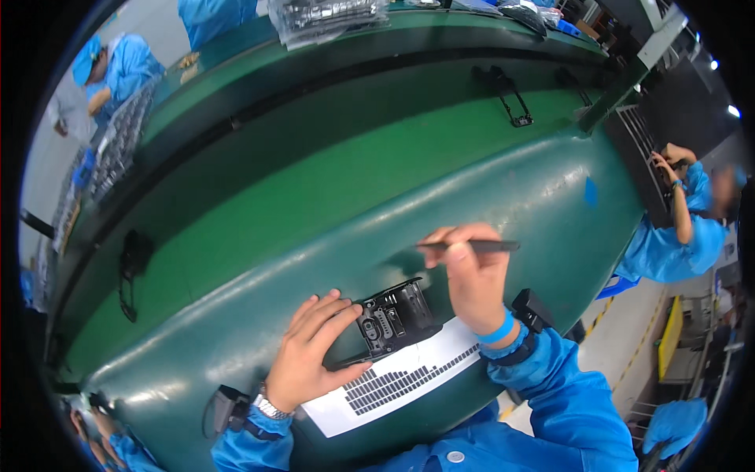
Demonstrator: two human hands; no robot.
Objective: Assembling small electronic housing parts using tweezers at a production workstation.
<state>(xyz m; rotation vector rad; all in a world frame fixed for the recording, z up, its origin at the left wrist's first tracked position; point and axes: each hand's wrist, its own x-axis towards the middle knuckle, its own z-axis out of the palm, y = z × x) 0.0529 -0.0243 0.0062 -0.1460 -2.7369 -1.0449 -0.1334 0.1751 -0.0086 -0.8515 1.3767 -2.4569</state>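
Note:
On the green bench mat lies a black plastic housing (pixel 395 318) with slots and small moulded parts inside. My left hand (pixel 314 350) spans its left end, index fingertip at the upper corner and thumb along the lower edge, the other fingers stretched out. Above and right of the housing, apart from it, my right hand (pixel 476 271) pinches a slim black pen-shaped tool (pixel 497 246), held nearly level and pointing left. A white sheet (pixel 334 421) lies partly under the housing and my left thumb. Rows of small black rectangular pieces (pixel 393 391) are on it.
Beyond the mat's raised edge runs a green conveyor belt (pixel 314 208), carrying a black frame (pixel 515 106) at far right and another black part (pixel 134 271) at left. Bagged parts (pixel 326 20) sit on the far ledge. A metal post (pixel 629 79) stands right; co-workers sit around.

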